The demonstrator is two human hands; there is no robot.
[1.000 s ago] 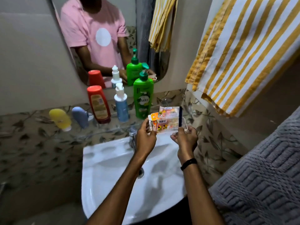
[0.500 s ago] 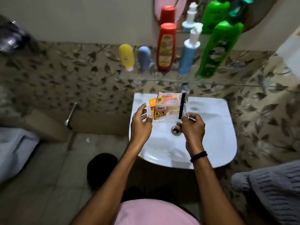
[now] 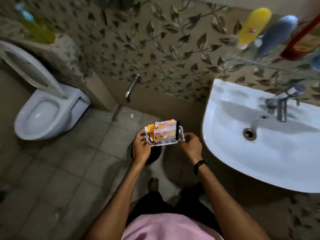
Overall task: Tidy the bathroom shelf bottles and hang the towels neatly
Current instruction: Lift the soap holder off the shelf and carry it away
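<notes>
**Loose cartons over a hard floor**

The clear holder (image 3: pixel 164 138) is in mid-air, left of the sink (image 3: pixel 225 161) and well away from the glass shelf (image 3: pixel 259 62). Orange cartons (image 3: pixel 164 129) and a thin black item (image 3: pixel 177 130) stand upright in it. The left hand (image 3: pixel 141 148) curls its fingers round the left end, and the right hand (image 3: pixel 190 146) pinches the right end between thumb and fingertips. Neither hand is under the base.

The main risk looks like a tilt. The cartons rise well above the holder's low walls, so a slight lean could tip them out. The right-hand pinch on smooth clear plastic seems the weaker hold, and a slip there would probably drop that end.

A dark round object (image 3: pixel 155 154), perhaps a bin, though blur makes this uncertain, sits directly below on the tiled floor (image 3: pixel 69 170). Anything that falls could land in it or on the tiles.

The yellow bottle (image 3: pixel 253 25), blue-grey bottle (image 3: pixel 278 33) and red bottle (image 3: pixel 301 44) stand close together along the shelf. If the holder goes back there, a careless swing could knock one into the sink or against the tap (image 3: pixel 280 108). The toilet (image 3: pixel 46 111) stands open to the left, well apart. No towel is in view.
</notes>
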